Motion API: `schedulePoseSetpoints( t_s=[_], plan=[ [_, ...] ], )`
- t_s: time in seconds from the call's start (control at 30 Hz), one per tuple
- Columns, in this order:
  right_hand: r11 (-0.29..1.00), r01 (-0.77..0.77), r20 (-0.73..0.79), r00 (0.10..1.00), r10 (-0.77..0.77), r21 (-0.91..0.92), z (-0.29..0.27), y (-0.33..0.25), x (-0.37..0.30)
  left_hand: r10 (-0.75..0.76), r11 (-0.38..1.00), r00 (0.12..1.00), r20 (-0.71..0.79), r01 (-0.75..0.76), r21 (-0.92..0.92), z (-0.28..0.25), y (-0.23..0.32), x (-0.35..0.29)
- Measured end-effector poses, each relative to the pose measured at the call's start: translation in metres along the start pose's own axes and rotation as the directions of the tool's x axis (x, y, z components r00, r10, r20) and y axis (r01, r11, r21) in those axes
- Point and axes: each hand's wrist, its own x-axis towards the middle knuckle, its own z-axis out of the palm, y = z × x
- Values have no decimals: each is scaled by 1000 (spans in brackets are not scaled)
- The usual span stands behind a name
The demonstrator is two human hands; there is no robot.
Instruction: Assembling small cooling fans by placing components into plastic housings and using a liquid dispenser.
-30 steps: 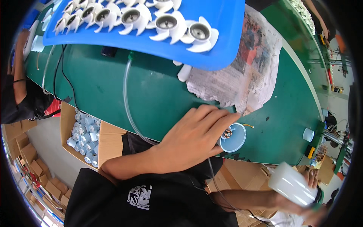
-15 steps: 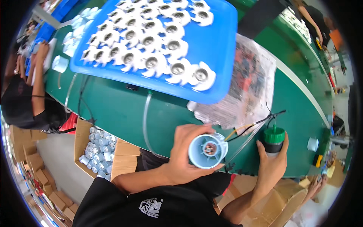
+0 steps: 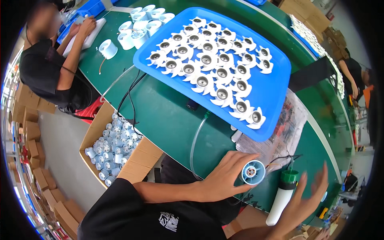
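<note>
My left hand (image 3: 218, 182) is closed around a light blue round housing (image 3: 260, 176), its open end facing up. Inside the housing a small copper-coloured motor core shows. To the right, a white tube (image 3: 279, 207) with a green and black cap lies along the table, a thin hose and dark cable near its cap. Beside that tube my right hand (image 3: 305, 204) hovers with fingers spread, slightly blurred and holding nothing. Beyond both hands is a blue tray (image 3: 267, 90) bearing several white fan impellers (image 3: 222, 94) with dark metal rings at their hubs.
A cardboard box (image 3: 140, 160) of light blue housings stands by the near left table edge. More housings (image 3: 140, 38) sit at the far left, near a co-worker (image 3: 52, 68). Clear plastic wrapping (image 3: 288, 124) lies under the tray's right side. A clear hose (image 3: 195, 148) crosses the green table (image 3: 160, 108).
My right hand has let go of the white tube and opened beside it. My left hand still holds the housing, now nearer the tube. The whole view has shifted.
</note>
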Motion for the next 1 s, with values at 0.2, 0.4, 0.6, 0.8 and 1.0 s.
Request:
schedulePoseSetpoints(
  t_s=[0.2,0.4,0.6,0.8,1.0],
  plan=[
    [684,702,115,677,-727,197,117,-104,106,-9,998,1000,-28,11,69,-5,-3,-3],
    [457,886,83,463,-883,-76,167,-111,128,32,997,998,47,-35,67,-6,0,-5],
    [458,853,156,502,-850,-248,176,-111,133,43,996,998,49,-46,79,-5,0,-5],
    [472,877,-114,461,-880,-94,117,-98,105,32,994,999,5,-32,102,-6,-1,-4],
    [368,927,-148,375,-915,77,45,-31,4,40,991,999,33,-44,127,-5,-3,-5]
  ],
)
